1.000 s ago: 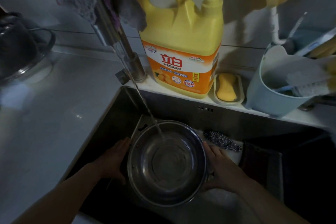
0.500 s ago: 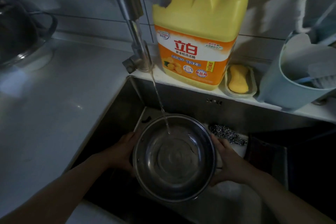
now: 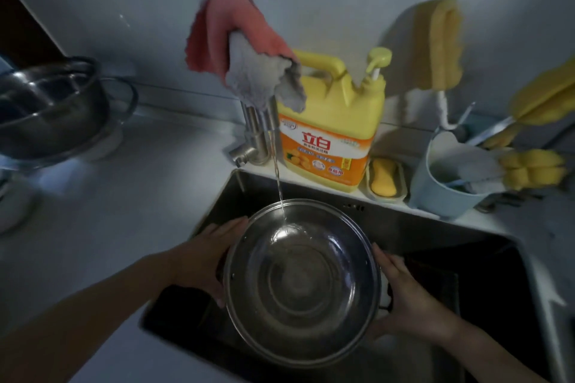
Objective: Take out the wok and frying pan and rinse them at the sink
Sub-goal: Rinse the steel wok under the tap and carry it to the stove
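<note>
Both hands, left hand point(image 3: 202, 258) and right hand point(image 3: 407, 298), clasp the steel wok point(image 3: 301, 283) between curled fingers (rim level, likely so the faucet stream point(image 3: 278, 183) pools inside).

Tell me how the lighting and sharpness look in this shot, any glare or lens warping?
Head view: dim overall, the steel sink nearly black; faint highlights on the round steel pan held by the left hand and right hand; wide-angle bending at the edges; yellow brushes at right look soft.
</note>
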Tool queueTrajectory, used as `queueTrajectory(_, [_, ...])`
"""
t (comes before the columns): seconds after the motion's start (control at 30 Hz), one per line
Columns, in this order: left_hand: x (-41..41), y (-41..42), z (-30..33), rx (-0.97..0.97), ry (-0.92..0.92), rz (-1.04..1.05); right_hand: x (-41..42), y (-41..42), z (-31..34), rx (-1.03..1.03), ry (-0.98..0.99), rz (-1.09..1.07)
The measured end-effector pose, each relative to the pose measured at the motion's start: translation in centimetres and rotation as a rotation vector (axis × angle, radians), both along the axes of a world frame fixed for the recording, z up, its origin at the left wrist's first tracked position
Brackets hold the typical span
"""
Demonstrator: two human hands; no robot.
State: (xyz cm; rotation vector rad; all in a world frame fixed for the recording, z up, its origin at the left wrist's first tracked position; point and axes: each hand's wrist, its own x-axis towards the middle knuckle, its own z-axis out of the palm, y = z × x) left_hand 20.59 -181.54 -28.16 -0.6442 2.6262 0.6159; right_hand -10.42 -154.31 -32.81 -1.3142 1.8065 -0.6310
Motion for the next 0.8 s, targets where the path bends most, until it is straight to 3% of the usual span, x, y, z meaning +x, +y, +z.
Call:
queueTrajectory(0.33, [-2.2, 0.8, 5.4, -0.021, -0.078, -0.02, -2.0, 0.7, 7.9, -0.04, 0.078, 0.057])
queueTrajectory(0.53, [-4.7, -0.9, 11.5, -0.047, -0.172, -0.123, -0.8, 1.5, 8.2, -0.011, -0.016, 0.016])
queueTrajectory(0.67, [-3.1, -2.1, 14.2, -0.098, -0.09, -0.118, 2.0, 0.3, 7.4, -0.115, -0.059, -0.074])
queueTrajectory(0.8, [-0.1, -1.9, 12.4, -0.312, 0.13, -0.084, 2.9, -1.0, 8.0, -0.2, 0.044, -0.113])
